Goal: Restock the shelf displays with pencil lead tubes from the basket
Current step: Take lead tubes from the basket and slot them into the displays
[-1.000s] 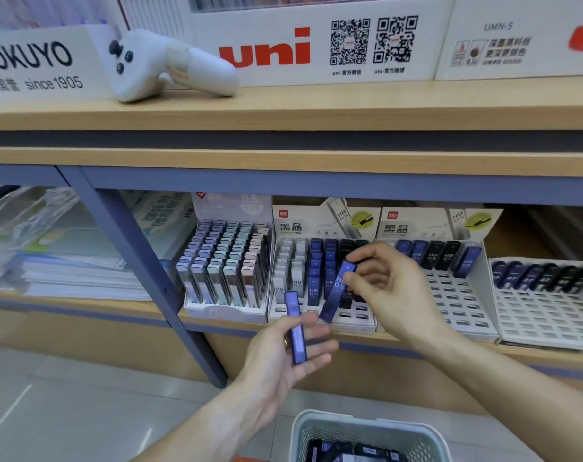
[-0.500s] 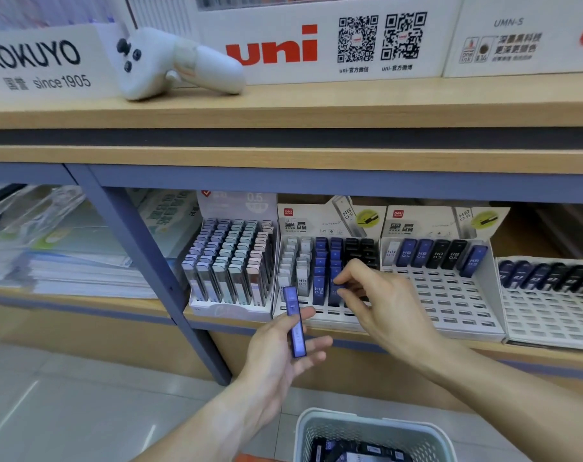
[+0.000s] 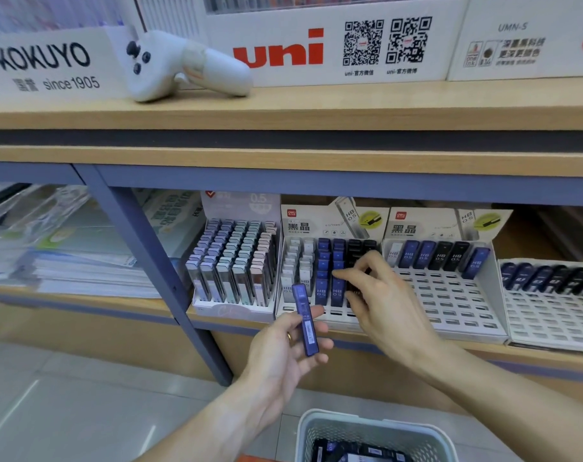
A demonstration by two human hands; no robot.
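My left hand (image 3: 283,351) holds a blue pencil lead tube (image 3: 305,320) upright in front of the shelf. My right hand (image 3: 383,308) reaches into the middle white display tray (image 3: 330,320). Its index fingertip and thumb rest on the front blue tube (image 3: 337,291), which stands in a slot of the second blue column. That tray also holds white, blue and black tubes. A pale basket (image 3: 366,420) with more dark tubes sits at the bottom edge below my hands.
A full tray of pastel tubes (image 3: 233,271) stands to the left. Two mostly bare slotted trays (image 3: 450,301) (image 3: 550,315) with one back row of tubes stand to the right. A white controller (image 3: 183,65) lies on the upper shelf. A blue shelf post (image 3: 163,278) is left of the trays.
My right hand carried its blue tube down into the middle tray, where it now stands in a slot. My left hand kept its tube and barely moved.
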